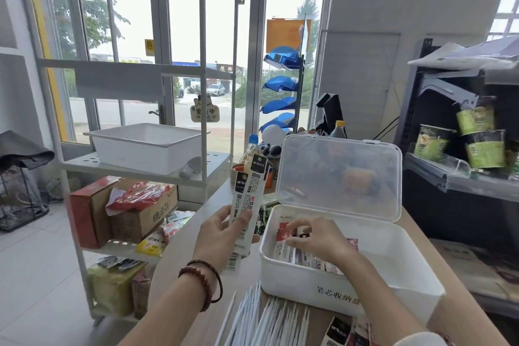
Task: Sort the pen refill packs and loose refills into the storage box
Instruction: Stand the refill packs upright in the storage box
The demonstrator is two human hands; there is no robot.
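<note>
While our left hand point(222, 236) grips waiting refill packs point(248, 194), our right hand point(317, 239) pinches one straight in the storage box point(303, 286).

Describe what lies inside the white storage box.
A row of refill packs lies along the storage box's left side; the rest shows bare floor. The right hand covers some packs, hiding their count.

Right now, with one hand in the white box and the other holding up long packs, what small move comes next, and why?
Probably lower the left hand toward the open white plastic storage box. It grips long white-and-black refill packs upright beside the box, while the right hand touches the flat packs lying along its left side; the right side looks bare, so there is room.
</note>
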